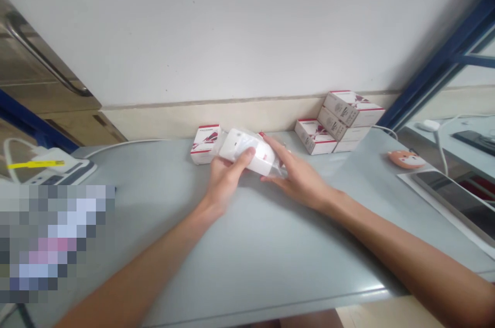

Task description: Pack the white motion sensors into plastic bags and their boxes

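My left hand grips a white electronic device in a clear plastic bag from below, with the thumb across its front. My right hand holds the bag's right end, with the fingers spread over the plastic. Just behind my left hand, a small white box with red trim lies against the wall. A stack of similar boxes stands further right, a few hand widths from my right hand.
The hands work over a grey table set against a white wall. A scale with a yellow strap sits at the left, beside a pixelated patch. An orange fox-face pad and a dark tablet lie at the right.
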